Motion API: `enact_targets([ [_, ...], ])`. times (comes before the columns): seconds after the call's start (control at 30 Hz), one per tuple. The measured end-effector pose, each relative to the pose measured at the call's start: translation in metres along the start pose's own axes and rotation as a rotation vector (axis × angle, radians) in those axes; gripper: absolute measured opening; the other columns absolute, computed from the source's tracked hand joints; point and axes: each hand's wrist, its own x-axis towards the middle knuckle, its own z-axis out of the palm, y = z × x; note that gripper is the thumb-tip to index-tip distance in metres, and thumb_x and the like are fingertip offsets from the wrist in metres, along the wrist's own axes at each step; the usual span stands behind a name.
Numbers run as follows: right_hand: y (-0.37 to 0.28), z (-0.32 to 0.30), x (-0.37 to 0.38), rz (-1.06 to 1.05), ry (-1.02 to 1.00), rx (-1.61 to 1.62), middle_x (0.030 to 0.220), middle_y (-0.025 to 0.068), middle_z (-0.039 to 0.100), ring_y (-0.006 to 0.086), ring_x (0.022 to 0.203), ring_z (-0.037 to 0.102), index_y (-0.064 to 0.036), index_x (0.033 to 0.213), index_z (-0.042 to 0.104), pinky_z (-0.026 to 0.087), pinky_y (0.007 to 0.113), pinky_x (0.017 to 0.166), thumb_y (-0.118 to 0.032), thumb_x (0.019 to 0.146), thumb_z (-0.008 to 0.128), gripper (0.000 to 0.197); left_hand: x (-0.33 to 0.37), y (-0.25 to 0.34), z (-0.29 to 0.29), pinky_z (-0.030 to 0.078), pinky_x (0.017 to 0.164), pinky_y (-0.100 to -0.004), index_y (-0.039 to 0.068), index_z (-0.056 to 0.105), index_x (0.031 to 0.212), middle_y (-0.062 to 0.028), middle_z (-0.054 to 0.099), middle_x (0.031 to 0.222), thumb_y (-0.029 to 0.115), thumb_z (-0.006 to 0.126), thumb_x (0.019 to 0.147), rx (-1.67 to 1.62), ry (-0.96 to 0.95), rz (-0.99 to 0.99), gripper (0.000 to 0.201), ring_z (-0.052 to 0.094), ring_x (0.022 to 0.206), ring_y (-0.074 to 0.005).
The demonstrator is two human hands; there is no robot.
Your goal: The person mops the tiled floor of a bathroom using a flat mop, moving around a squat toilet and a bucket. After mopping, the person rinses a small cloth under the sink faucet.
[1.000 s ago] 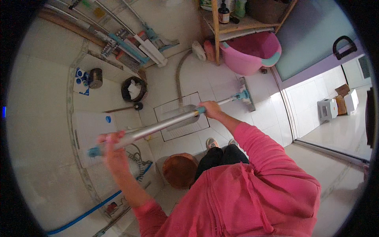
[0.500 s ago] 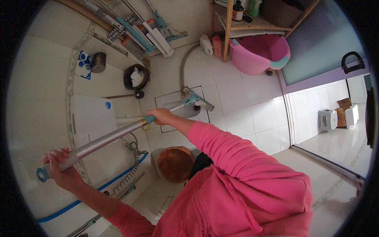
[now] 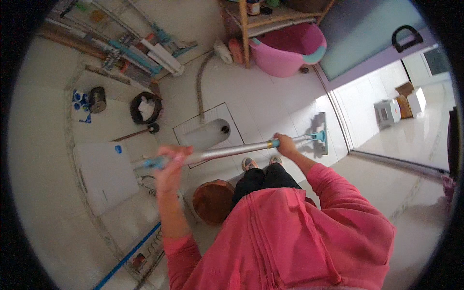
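Observation:
I hold a long mop with a silver handle (image 3: 227,152) and teal fittings across my body. My left hand (image 3: 170,163) grips the handle near its upper teal end, blurred by motion. Lower on the shaft, at the teal collar, my right hand (image 3: 286,144) is closed around it. The flat mop head (image 3: 320,136) lies on the white tiled floor by the sliding door track. My shoes (image 3: 261,163) stand just below the handle.
A floor-level squat toilet (image 3: 205,133) sits ahead, with a black bin (image 3: 145,108) and a plunger (image 3: 140,133) to its left. A pink tub (image 3: 285,48) stands under a wooden shelf. A brown bucket (image 3: 213,201) is by my left leg. The doorway (image 3: 386,140) opens right.
The mop head has swung from near the squat toilet to the right, by the door track. Both hands moved right along with the handle.

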Motion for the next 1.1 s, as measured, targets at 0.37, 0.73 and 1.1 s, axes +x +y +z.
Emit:
enact_targets([
  [0.37,-0.009,0.051,0.040,0.094,0.040,0.009,0.090,0.0111,0.065,0.0310,0.087,0.061,-0.0180,0.100,0.063,0.049,0.041,0.077,-0.013,0.073,0.059,0.029,0.055,0.015,-0.005,0.032,0.095,-0.0462,0.011,0.046,0.075,-0.0035,0.048,0.075,0.029,0.055,0.085,-0.061,0.016,-0.039,0.023,0.050,0.086,-0.0231],
  [0.73,-0.308,0.012,0.126,-0.699,-0.284,0.339,0.090,0.0121,0.063,0.0349,0.085,0.060,-0.0179,0.108,0.056,0.046,0.043,0.071,-0.011,0.068,0.062,0.041,-0.005,0.248,-0.009,0.027,0.061,-0.0271,0.015,0.033,0.069,0.0040,0.026,0.059,0.037,0.047,0.091,0.391,0.081,0.550,0.035,0.028,0.059,-0.0087],
  [1.1,-0.320,-0.007,0.254,-0.824,-0.366,0.099,0.089,0.0129,0.063,0.0337,0.086,0.060,-0.0179,0.109,0.057,0.046,0.042,0.070,-0.006,0.067,0.063,0.044,-0.016,0.175,-0.036,0.038,0.087,-0.0397,0.012,0.045,0.086,-0.0007,0.044,0.072,0.025,0.051,0.091,0.240,0.692,0.612,0.014,0.047,0.079,-0.0180],
])
